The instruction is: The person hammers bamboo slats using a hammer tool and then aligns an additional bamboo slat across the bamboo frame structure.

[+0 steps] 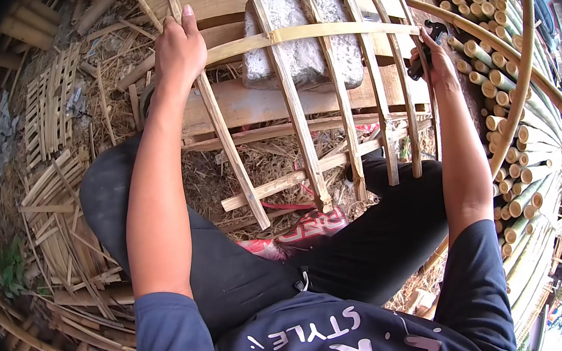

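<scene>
In front of me a bamboo lattice of several long slats, joined by crosswise strips, rests over a low wooden bench. My left hand is closed round a slat at the lattice's left side, with the thumb pointing up. At the right edge, my right hand is closed on a black tool, whose exact kind I cannot make out. Its fingers also lie against the outermost slat and the end of a light cross strip. Beneath the slats sits a rough grey stone block.
Cut bamboo poles are stacked on the right, with long curved poles in front. Split bamboo pieces and a small lattice panel lie at left. A red and white printed sack is on the straw-covered ground between my legs.
</scene>
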A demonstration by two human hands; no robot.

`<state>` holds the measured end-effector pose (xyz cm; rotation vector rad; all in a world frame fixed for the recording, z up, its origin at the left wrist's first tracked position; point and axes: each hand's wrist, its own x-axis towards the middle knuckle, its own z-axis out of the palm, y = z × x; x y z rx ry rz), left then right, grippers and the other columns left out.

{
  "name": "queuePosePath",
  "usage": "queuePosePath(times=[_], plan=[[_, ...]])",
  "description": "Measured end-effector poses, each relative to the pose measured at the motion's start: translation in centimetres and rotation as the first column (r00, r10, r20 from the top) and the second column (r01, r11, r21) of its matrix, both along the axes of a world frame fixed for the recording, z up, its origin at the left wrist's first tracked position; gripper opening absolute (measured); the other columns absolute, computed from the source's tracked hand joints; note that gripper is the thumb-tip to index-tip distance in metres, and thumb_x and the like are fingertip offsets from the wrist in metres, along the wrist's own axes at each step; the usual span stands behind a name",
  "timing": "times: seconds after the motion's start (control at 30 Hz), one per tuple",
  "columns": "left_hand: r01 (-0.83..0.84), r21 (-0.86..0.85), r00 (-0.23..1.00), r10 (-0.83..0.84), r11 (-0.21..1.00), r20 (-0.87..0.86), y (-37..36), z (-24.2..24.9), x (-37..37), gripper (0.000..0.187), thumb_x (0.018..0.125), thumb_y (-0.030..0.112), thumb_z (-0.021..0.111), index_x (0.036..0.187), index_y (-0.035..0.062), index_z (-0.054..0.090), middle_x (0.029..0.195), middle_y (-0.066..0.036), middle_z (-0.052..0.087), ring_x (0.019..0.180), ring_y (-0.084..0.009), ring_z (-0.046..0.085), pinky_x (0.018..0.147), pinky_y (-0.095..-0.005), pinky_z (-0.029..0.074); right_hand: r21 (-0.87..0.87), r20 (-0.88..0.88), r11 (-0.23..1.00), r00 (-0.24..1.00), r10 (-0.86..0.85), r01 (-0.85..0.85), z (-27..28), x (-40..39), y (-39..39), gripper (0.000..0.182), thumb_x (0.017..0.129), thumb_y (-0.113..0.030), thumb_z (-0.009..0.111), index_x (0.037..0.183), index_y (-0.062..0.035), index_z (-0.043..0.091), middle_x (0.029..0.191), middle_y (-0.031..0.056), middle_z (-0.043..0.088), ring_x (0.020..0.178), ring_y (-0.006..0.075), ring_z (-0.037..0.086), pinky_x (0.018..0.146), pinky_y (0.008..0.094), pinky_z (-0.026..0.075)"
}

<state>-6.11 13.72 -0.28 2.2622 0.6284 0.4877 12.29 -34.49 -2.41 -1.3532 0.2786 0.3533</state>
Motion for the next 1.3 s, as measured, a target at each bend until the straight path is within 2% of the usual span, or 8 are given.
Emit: queuePosePath(times=[0.43,0.63,0.83,1.03,1.13,1.3], plan=[[0.015,0.019,0.998,-0.017,1.0,0.057,-0.1,0.2,-0.3,0.055,0.106,0.039,0.036,0.11,-0.0117,0.057,0.102,-0.037,0.065,0.101,-0.0518,0.063,0.091,-0.054,0.05,0.085,-0.044,0.996,0.999,-0.016,0.02,-0.1,-0.3,0.2,0.03,0.092,-0.035,0.073,0.093,-0.0054,0.066,0.064,0.0086,0.061,0.05,0.0165,0.058,0.047,0.0282,0.05],[0.028,-0.004,0.999,-0.028,1.0,0.044,0.2,-0.2,-0.2,0.054,0.106,0.038,0.035,0.109,-0.0102,0.058,0.101,-0.036,0.065,0.1,-0.0511,0.063,0.09,-0.0538,0.05,0.157,-0.079,0.988,0.997,0.007,0.005,0.4,-0.7,0.6,0.033,0.093,-0.036,0.072,0.098,-0.0042,0.068,0.067,0.0056,0.062,0.051,0.0123,0.054,0.047,0.026,0.048],[0.009,-0.009,0.999,-0.009,1.0,0.051,0.2,-0.3,0.0,0.055,0.105,0.04,0.037,0.109,-0.0106,0.058,0.101,-0.035,0.066,0.1,-0.0509,0.064,0.089,-0.053,0.05,0.129,-0.061,0.991,0.998,-0.017,0.025,0.5,-1.0,1.1,0.037,0.093,-0.039,0.071,0.103,-0.0038,0.068,0.066,0.0048,0.061,0.05,0.0117,0.053,0.046,0.0256,0.048],[0.005,-0.003,0.993,-0.004,1.0,0.117,0.2,-0.5,-0.1,0.054,0.102,0.043,0.048,0.109,-0.0093,0.059,0.099,-0.033,0.068,0.098,-0.0489,0.065,0.088,-0.0507,0.051,0.049,-0.064,0.998,0.997,0.037,-0.033,0.5,-0.9,0.7,0.039,0.095,-0.043,0.067,0.104,-0.0044,0.067,0.07,0.0066,0.063,0.049,0.0138,0.057,0.046,0.0279,0.051],[0.005,0.019,0.989,-0.008,1.0,0.146,0.3,-0.7,0.0,0.052,0.101,0.042,0.051,0.109,-0.0084,0.06,0.098,-0.032,0.068,0.097,-0.0479,0.066,0.087,-0.0499,0.052,0.077,-0.065,0.996,0.997,0.046,-0.041,0.4,-0.9,0.7,0.04,0.095,-0.042,0.067,0.107,-0.0036,0.065,0.072,0.0068,0.063,0.049,0.0138,0.057,0.046,0.0279,0.052],[0.018,0.004,0.988,-0.018,1.0,0.151,0.4,-0.9,0.1,0.051,0.1,0.042,0.053,0.108,-0.0076,0.06,0.097,-0.031,0.069,0.097,-0.0471,0.066,0.087,-0.0492,0.052,0.076,-0.034,0.997,0.999,0.017,-0.014,0.5,-1.1,1.1,0.04,0.095,-0.041,0.068,0.107,-0.0033,0.062,0.09,0.0083,0.069,0.05,0.0134,0.057,0.047,0.028,0.053]])
